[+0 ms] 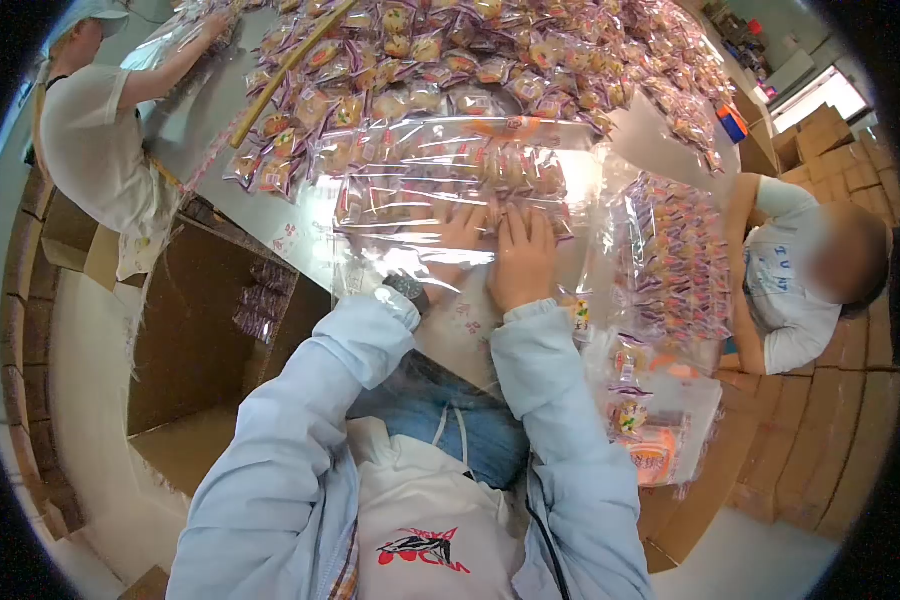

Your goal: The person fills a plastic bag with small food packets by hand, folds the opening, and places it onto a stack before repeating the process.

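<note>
A large clear plastic bag (380, 250) lies in front of me on the table, with rows of small wrapped pastries (515, 168) inside it. My left hand (458, 238), with a dark watch at the wrist, shows through the shiny film, fingers stretched toward the near row. Beside it, my right hand (525, 262) lies flat with fingers extended against that row's near edge. Both hands are open, pressing at the pastries rather than gripping them. Glare on the film hides part of the left hand.
Loose wrapped pastries (425, 48) heap across the far table, beside a yellow rod (292, 70). Another filled bag (670, 260) lies right, near a seated person (795, 270). Another person (95, 140) works at left. An open carton (205, 340) stands low left.
</note>
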Available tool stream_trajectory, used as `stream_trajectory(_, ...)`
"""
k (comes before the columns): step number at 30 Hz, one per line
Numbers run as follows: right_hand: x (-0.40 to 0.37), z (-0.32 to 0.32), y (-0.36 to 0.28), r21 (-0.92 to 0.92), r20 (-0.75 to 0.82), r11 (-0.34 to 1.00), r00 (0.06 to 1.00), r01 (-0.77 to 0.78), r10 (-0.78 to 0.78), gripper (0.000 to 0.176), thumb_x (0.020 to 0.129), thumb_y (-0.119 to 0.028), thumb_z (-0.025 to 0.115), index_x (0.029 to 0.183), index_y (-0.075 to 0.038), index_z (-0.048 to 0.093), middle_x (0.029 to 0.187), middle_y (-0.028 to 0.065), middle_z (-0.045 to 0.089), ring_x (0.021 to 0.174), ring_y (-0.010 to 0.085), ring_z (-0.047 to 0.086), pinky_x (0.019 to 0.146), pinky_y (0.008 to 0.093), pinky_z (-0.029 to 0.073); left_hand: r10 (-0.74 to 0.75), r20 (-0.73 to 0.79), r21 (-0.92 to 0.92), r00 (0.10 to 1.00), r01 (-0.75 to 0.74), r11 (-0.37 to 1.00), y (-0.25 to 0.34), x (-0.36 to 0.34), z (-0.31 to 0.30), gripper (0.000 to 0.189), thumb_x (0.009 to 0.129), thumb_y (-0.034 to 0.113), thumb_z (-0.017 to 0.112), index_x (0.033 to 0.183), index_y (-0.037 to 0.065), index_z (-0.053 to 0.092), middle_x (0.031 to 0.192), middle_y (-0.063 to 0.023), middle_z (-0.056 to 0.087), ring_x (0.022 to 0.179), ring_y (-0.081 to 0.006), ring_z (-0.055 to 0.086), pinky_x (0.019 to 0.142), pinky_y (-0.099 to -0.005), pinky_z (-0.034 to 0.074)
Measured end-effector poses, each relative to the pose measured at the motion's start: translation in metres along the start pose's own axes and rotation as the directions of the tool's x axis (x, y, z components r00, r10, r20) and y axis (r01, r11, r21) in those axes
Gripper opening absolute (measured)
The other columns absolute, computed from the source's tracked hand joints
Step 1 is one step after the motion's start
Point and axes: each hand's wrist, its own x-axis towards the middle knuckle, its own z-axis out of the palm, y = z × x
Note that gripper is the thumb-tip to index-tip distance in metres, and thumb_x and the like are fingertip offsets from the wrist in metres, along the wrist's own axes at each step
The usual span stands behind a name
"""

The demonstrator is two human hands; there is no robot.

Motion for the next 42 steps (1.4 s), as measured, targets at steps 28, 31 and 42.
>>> stream_trajectory(28, -0.061, -0.045, -0.032, 0.352, -0.130, 0.936, 0.990, -0.011, 0.060, 0.048, 0.076, -0.002, 0.072, 0.124, -0.005, 0.069, 0.130, 0.0165, 0.065, 0.124, 0.0397, 0.058, 0.105, 0.0558, 0.046, 0.133, 0.002, -0.086, 0.991, -0.132, 0.987, 0.002, 0.003, -0.007, 0.065, 0.091, 0.026, 0.067, 0.149, 0.006, 0.048, 0.140, -0.0153, 0.063, 0.130, -0.0342, 0.057, 0.115, -0.0591, 0.034)
stream_trajectory(31, -0.081, -0.075, -0.032, 0.466, -0.206, 0.882, 0.978, 0.072, 0.029, 0.037, 0.076, -0.006, 0.075, 0.113, -0.009, 0.074, 0.114, 0.0109, 0.071, 0.110, 0.0312, 0.064, 0.093, 0.0482, 0.051, 0.338, 0.034, -0.309, 0.940, -0.312, 0.899, -0.008, 0.004, 0.005, 0.053, 0.089, 0.017, 0.065, 0.142, 0.012, 0.057, 0.134, -0.0117, 0.066, 0.132, -0.0357, 0.058, 0.111, -0.0513, 0.044)
stream_trajectory(42, -0.044, -0.078, 0.001, 0.280, -0.110, 0.923, 0.947, -0.263, 0.303, 0.067, 0.081, -0.006, 0.077, 0.144, -0.010, 0.058, 0.147, 0.0189, 0.053, 0.133, 0.0394, 0.052, 0.108, 0.0521, 0.042, 0.123, 0.048, -0.363, 0.991, -0.098, 0.927, 0.026, 0.021, 0.015, 0.063, 0.091, 0.021, 0.066, 0.151, 0.016, 0.049, 0.135, -0.0075, 0.064, 0.126, -0.0306, 0.062, 0.101, -0.0580, 0.046)
